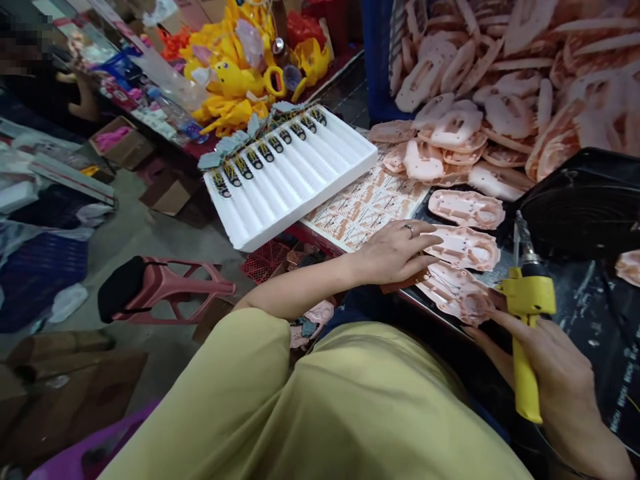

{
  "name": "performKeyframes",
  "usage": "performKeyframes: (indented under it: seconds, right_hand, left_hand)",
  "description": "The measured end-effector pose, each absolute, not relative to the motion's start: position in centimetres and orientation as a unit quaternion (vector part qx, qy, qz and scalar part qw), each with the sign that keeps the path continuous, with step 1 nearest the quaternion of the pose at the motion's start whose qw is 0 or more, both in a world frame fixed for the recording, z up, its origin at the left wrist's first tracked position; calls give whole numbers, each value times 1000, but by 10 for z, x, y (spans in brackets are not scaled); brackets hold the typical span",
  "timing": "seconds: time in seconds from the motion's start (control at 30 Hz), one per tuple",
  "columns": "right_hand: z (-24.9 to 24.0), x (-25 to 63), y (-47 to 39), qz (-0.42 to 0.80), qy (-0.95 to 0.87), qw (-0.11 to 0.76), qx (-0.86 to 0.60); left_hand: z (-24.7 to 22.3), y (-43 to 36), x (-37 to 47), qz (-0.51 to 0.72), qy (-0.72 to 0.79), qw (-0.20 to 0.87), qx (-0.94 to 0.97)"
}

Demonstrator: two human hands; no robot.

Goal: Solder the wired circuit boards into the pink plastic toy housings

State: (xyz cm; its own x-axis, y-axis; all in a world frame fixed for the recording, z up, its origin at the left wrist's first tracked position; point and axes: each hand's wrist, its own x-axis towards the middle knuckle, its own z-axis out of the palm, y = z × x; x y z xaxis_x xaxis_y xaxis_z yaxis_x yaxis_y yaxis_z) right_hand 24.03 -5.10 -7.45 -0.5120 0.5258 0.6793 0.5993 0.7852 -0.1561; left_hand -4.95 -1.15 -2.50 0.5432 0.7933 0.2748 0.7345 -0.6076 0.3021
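Note:
My left hand (pixel 395 253) reaches over the table edge with its fingers stretched out, their tips at the left ends of the middle pink plastic shell (pixel 463 247) and the nearest pink shell (pixel 453 290). Thin dark wires lie in the nearest shell. My right hand (pixel 560 367) is closed around the handle of a yellow glue gun (pixel 525 353), whose nozzle points up and away from me. Its extended fingers touch the right end of the nearest shell. A third pink shell (pixel 466 208) lies just beyond, open side up.
A white foam tray (pixel 300 180) holding several small black parts with wires stands left. Pink shells (pixel 455 133) are heaped behind, beside a blue crate (pixel 377 60). A black fan-like device (pixel 585 207) stands right. Yellow plastic parts (pixel 235 77) and a red stool (pixel 185 290) are left.

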Motion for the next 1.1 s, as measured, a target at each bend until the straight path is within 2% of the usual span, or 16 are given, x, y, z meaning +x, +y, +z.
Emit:
performKeyframes:
  seconds: [0.23,0.4,0.5,0.67,0.87,1.1]
  right_hand:
    - [-75,238,-44,-71,-858,387,-330]
    - [-81,239,-40,-69,-849,409,-327]
    - [-79,237,-41,-85,-848,416,-317]
    - [-77,237,-39,-102,-847,410,-323]
    - [-80,240,-36,-104,-838,434,-314]
    - [-71,236,-42,-130,-843,409,-325]
  left_hand:
    - [19,-43,-135,160,560,58,811]
    - [62,-55,-222,156,695,-97,695]
    - [79,-42,-275,155,740,-139,639]
    - [73,21,-336,147,810,-152,547]
    - [53,98,-343,141,884,-132,425]
    - [49,111,-340,166,898,-96,396]
